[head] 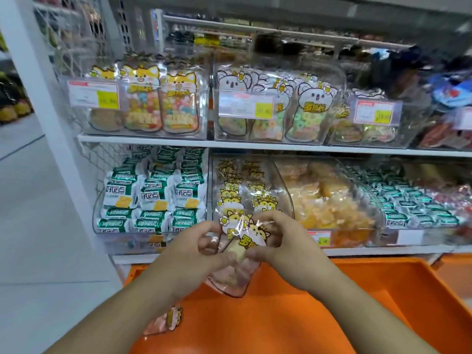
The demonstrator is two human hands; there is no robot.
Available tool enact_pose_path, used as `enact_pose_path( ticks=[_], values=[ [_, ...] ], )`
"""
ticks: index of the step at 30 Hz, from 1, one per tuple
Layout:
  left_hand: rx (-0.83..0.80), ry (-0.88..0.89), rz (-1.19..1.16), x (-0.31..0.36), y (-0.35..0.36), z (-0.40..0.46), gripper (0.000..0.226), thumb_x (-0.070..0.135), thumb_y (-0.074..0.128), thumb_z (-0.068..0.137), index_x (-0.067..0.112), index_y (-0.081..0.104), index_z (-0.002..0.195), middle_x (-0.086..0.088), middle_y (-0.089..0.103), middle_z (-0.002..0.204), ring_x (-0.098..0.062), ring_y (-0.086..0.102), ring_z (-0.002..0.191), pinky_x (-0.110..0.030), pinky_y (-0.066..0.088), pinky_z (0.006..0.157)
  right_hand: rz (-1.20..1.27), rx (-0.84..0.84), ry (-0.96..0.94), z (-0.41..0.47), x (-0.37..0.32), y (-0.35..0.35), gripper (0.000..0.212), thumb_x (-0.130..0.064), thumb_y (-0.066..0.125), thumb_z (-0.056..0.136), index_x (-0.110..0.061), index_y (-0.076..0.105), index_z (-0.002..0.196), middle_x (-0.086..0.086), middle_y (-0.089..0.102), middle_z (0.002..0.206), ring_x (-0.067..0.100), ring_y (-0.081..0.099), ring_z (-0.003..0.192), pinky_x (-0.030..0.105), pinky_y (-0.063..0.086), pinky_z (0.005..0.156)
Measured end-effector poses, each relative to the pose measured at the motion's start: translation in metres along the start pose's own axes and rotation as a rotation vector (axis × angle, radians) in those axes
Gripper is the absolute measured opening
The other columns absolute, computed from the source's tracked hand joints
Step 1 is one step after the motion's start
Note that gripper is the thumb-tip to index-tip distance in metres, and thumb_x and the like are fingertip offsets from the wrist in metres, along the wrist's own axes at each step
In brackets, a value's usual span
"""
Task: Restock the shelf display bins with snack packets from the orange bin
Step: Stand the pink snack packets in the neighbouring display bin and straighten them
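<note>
Above the orange bin (357, 290), in front of the lower shelf (370, 250), I've got both hands on one clear snack packet (240, 251) with a cartoon cat header. Left hand (194, 247) pinches its left edge, fingers curled round it; right hand (283, 238) grips the right side near the top. Packet's long axis runs roughly vertical, tilted a little, header end up toward the shelf, rounded bottom end hanging down over the bin. Just behind the hands sits the clear display bin (245, 190) packed with matching cat packets. Left of it, a bin of green-and-white packs (153, 198); right of it, a bin of orange-yellow sweets (329, 198). A second cat packet (166, 319) lies flat in the orange bin by my left forearm, header pointing up-right. Upper shelf bins (138, 106) hold upright candy bags.
</note>
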State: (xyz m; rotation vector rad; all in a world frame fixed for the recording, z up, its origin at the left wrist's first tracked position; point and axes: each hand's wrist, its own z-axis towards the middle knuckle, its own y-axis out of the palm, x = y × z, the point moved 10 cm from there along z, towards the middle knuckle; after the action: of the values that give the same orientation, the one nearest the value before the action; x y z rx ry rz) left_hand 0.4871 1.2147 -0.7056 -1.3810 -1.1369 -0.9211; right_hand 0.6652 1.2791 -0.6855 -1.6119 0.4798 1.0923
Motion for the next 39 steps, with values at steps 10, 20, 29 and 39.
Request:
enact_pose_path(
  ticks=[10,20,29,39],
  values=[
    [0.235,0.055,0.119,0.003,-0.023,0.041,0.025,0.023,0.074,0.097,0.036,0.058,0.112,-0.001,0.072,0.101,-0.005,0.068,0.086,-0.019,0.050,0.065,-0.190,0.217,-0.052,0.035,0.013,-0.049,0.036,-0.023,0.091,0.079,-0.032,0.061,0.095,-0.004,0.054,0.071,0.015,0.049,0.063,0.043,0.055,0.063],
    [0.306,0.241,0.111,0.032,-0.017,0.069,0.028,0.011,0.073,0.096,0.034,0.057,0.100,0.030,0.074,0.083,0.012,0.070,0.082,-0.010,0.053,0.064,-0.268,0.447,-0.117,0.023,0.009,-0.094,0.032,-0.020,0.085,0.086,-0.030,0.054,0.088,-0.005,0.065,0.081,0.024,0.061,0.079,0.040,0.053,0.074],
    [0.425,0.213,0.503,0.021,-0.017,0.068,0.028,0.037,0.078,0.093,0.030,0.064,0.116,0.009,0.066,0.087,-0.010,0.062,0.081,-0.027,0.044,0.063,-0.333,0.467,-0.127,0.030,0.013,-0.098,0.028,-0.024,0.083,0.088,-0.032,0.057,0.097,-0.010,0.062,0.080,0.016,0.057,0.069,0.032,0.040,0.058],
    [0.475,0.152,0.696,0.019,-0.025,0.074,0.039,0.043,0.078,0.092,0.025,0.065,0.124,0.013,0.059,0.082,0.001,0.051,0.072,-0.020,0.035,0.056,-0.380,0.400,-0.143,0.043,0.017,-0.091,0.026,-0.016,0.081,0.087,-0.027,0.058,0.096,-0.007,0.062,0.079,0.015,0.056,0.074,0.032,0.047,0.065]
  ],
)
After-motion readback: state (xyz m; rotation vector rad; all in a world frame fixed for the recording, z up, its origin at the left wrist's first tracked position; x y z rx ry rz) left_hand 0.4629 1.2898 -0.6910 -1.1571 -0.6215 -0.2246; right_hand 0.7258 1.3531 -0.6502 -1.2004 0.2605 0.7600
